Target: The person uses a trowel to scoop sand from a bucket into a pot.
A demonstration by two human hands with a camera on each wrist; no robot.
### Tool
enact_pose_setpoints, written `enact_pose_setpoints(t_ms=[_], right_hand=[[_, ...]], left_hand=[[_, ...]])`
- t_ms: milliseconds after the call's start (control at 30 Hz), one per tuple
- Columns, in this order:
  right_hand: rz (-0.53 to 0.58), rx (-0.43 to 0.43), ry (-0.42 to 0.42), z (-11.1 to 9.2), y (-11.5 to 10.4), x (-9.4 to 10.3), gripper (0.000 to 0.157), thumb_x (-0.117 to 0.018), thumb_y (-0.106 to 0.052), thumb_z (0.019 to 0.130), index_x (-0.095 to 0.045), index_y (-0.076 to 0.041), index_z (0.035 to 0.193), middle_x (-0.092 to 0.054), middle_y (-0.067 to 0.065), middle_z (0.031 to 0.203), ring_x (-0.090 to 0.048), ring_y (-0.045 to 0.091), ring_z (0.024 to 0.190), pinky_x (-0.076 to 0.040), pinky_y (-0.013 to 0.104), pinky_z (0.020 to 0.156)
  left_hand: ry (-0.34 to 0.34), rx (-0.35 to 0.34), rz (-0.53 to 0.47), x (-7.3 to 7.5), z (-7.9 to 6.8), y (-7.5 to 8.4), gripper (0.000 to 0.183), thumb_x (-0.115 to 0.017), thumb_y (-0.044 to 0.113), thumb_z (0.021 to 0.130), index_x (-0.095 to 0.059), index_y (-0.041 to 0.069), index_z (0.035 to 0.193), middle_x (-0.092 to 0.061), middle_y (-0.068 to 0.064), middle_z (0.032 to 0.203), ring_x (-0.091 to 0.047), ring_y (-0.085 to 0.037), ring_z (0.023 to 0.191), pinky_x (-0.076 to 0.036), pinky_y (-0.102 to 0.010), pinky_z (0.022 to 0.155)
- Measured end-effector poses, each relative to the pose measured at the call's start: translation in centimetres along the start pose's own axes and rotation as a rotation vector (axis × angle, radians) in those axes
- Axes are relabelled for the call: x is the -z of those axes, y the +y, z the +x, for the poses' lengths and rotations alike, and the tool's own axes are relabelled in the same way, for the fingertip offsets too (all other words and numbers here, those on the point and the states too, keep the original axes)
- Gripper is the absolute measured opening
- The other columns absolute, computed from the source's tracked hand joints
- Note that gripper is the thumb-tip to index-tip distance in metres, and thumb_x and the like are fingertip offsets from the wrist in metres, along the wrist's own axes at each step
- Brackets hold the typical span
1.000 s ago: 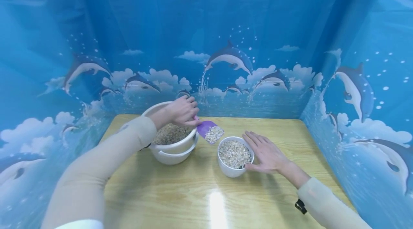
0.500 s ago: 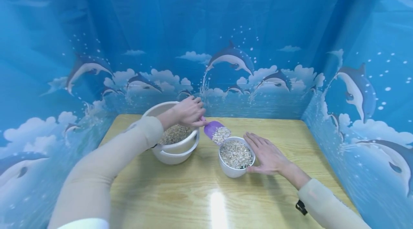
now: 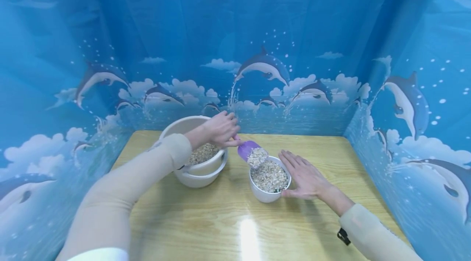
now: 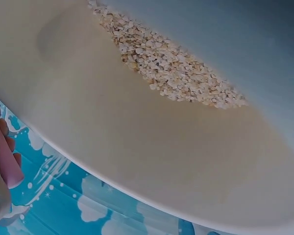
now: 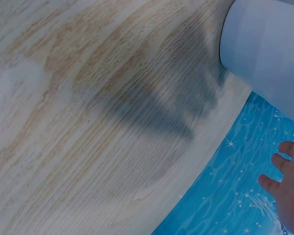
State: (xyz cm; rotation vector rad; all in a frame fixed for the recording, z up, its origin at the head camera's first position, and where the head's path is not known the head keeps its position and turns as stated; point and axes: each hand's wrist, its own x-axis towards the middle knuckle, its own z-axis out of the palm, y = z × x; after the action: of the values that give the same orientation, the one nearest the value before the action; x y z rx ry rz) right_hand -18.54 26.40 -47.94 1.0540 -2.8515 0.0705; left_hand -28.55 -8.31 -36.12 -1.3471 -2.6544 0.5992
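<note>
In the head view my left hand [image 3: 220, 129] grips the pink handle of a small purple scoop [image 3: 245, 149], heaped with pale gravel [image 3: 258, 157]. Its tip overlaps the far-left rim of a small white bowl [image 3: 263, 196] filled with similar gravel. My right hand [image 3: 303, 175] lies with straight fingers along the bowl's right side, thumb at the rim. Beneath my left forearm stands a large white bucket [image 3: 181, 125] with more gravel [image 3: 202, 153] inside. The left wrist view shows the handle [image 4: 10, 169] in my curled fingers, outside the bucket's rim.
A light wooden table [image 3: 206, 220] carries both containers. Blue dolphin-print sheeting [image 3: 235, 28] encloses it at the back and on both sides. The bucket's white carry handle [image 3: 206, 176] hangs across its front.
My left hand has carried the loaded scoop rightward, from beside the bucket to the small bowl's rim. My right hand has stayed at the bowl.
</note>
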Motion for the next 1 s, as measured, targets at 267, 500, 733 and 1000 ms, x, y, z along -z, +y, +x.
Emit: enact_pose_setpoints(t_ms=[267, 500, 733, 1000], right_hand=[[0.001, -0.011, -0.009, 0.2, -0.2, 0.1, 0.126, -0.064, -0.083, 0.082, -0.022, 0.002, 0.165, -0.026, 0.025, 0.172, -0.035, 0.046, 0.156, -0.036, 0.065, 0.122], [-0.001, -0.002, 0.002, 0.1, 0.0, -0.1, 0.126, -0.064, -0.083, 0.081, -0.023, 0.002, 0.164, -0.026, 0.026, 0.172, -0.035, 0.047, 0.156, -0.036, 0.066, 0.121], [0.009, -0.016, -0.008, 0.0, 0.0, 0.0, 0.125, -0.064, -0.083, 0.082, -0.023, 0.002, 0.165, -0.024, 0.025, 0.172, -0.033, 0.047, 0.157, -0.033, 0.066, 0.123], [-0.005, -0.019, -0.019, -0.1, -0.1, 0.1, 0.125, -0.063, -0.083, 0.082, -0.023, 0.001, 0.165, -0.024, 0.024, 0.173, -0.035, 0.046, 0.157, -0.034, 0.065, 0.123]], left_hand=[[-0.017, 0.003, 0.011, 0.4, 0.1, 0.7, 0.072, -0.029, 0.070, 0.107, -0.071, 0.013, 0.118, -0.070, -0.009, 0.117, -0.061, -0.027, 0.115, -0.052, -0.043, 0.097], [-0.013, -0.004, 0.042, 0.6, 0.4, 1.9, 0.073, -0.027, 0.070, 0.107, -0.072, 0.014, 0.111, -0.071, -0.006, 0.111, -0.061, -0.024, 0.107, -0.053, -0.039, 0.091], [-0.016, 0.006, 0.072, 1.2, 0.8, 2.8, 0.074, -0.026, 0.071, 0.107, -0.073, 0.014, 0.112, -0.072, -0.006, 0.113, -0.061, -0.024, 0.107, -0.054, -0.039, 0.092], [0.001, -0.018, 0.095, 1.4, 1.2, 3.6, 0.075, -0.025, 0.072, 0.107, -0.074, 0.015, 0.115, -0.072, -0.005, 0.111, -0.061, -0.023, 0.106, -0.053, -0.039, 0.093]])
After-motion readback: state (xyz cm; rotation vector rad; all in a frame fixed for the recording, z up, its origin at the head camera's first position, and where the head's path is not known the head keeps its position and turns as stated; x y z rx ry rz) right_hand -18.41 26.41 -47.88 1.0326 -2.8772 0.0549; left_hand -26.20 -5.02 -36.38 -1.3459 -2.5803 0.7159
